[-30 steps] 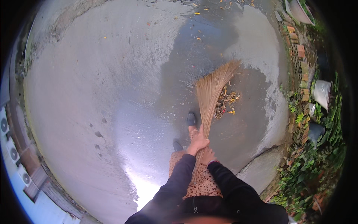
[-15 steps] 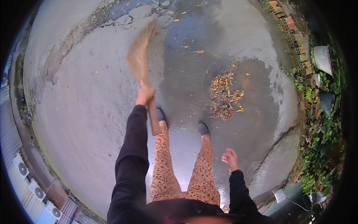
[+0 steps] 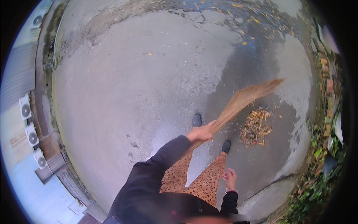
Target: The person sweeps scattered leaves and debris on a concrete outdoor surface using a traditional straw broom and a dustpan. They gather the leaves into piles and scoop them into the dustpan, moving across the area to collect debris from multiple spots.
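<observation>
My left hand [image 3: 203, 132] is wrapped round the handle part of a straw broom [image 3: 238, 102]. The broom slants up to the right, its bristles fanned out toward the far right. Just nearer than the bristle end lies a heap of dry leaves [image 3: 256, 127], brown and yellow, on the wet concrete. Whether the bristle tips touch the ground I cannot tell. Down by my right thigh hangs my right hand [image 3: 230, 179], holding nothing, its fingers loosely bent and apart.
Scattered yellow leaves [image 3: 256, 21] lie on the far wet ground beside cracked concrete [image 3: 216, 16]. A low brick border [image 3: 329, 97] with green plants [image 3: 313, 201] runs along the right. Air-conditioner units [image 3: 32, 135] and metal roofing [image 3: 18, 86] stand at the left edge.
The broom has swung from the left, where it pointed away from me, over to the right beside the leaf heap. My view has shifted left, and my right hand stays low.
</observation>
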`<state>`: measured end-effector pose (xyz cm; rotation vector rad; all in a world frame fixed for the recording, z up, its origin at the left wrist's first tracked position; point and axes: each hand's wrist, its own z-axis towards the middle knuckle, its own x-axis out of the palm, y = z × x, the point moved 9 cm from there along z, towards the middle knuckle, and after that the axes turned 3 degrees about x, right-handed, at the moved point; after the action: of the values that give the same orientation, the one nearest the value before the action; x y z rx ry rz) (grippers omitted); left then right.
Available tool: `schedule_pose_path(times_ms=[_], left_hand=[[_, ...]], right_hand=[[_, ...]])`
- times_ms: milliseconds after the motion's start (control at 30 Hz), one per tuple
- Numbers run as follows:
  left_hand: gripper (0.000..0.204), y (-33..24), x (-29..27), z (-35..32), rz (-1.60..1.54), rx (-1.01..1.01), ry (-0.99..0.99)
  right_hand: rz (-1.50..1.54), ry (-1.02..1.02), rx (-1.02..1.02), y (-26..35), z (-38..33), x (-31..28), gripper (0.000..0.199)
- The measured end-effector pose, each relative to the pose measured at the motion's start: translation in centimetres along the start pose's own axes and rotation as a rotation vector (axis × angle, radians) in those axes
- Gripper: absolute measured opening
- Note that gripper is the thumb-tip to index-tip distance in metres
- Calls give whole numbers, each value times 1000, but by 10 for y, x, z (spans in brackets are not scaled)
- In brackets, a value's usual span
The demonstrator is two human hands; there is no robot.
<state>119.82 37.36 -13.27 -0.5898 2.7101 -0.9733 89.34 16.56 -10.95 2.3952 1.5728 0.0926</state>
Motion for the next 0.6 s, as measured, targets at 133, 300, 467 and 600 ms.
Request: schedule_pose_path(times_ms=[133,300,467,600], left_hand=[[99,115,-76,-147,-480,-89,-431],[82,283,-117,-289,-634,-490,-1053],[26,404,-205,-286,-1593,-137,-1271],[32,408,-283,-198,-1217,50,-1275]], right_hand=[[34,-35,4,55,20,15,30],[-66,75,-33,70,28,53,28],[-184,73,-33,63,7,79,28],[-208,-34,24,70,-25,84,30]])
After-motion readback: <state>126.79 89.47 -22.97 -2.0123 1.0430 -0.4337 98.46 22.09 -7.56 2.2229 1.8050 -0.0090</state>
